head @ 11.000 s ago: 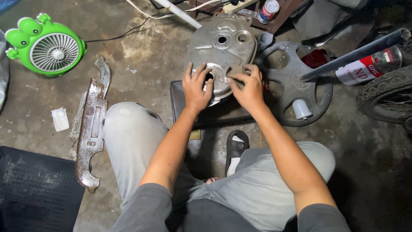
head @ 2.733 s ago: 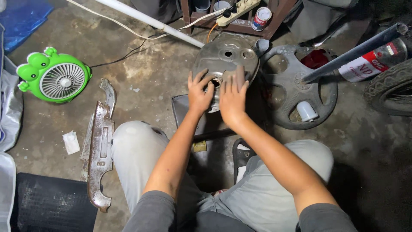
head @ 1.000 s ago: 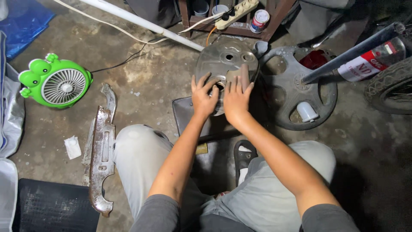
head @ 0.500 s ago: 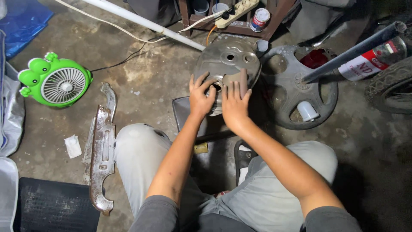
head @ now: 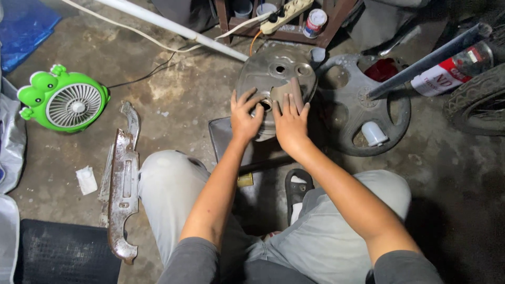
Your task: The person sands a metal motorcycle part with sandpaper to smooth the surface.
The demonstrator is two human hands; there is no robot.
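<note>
A round grey metal cover (head: 273, 68) with several holes leans on a dark slab (head: 220, 138) on the floor in front of my knees. My left hand (head: 244, 117) lies on its lower left with fingers spread, thumb by the central hole, holding it steady. My right hand (head: 289, 125) presses a brownish piece of sandpaper (head: 292, 88) flat against the cover's right half, fingers stretched over it. The two hands touch side by side.
A dark plastic wheel cover (head: 344, 131) lies right of the metal cover, with a spray can (head: 447, 74) and a tyre (head: 478, 102) beyond. At the left sit a green frog-shaped fan (head: 66, 102), a rusty metal guard (head: 122, 184) and a black mat (head: 63, 255). A white pipe (head: 168, 25) crosses the top.
My right hand with the sandpaper has slid up and down over the cover's right side. The left hand has stayed on the cover near its hole.
</note>
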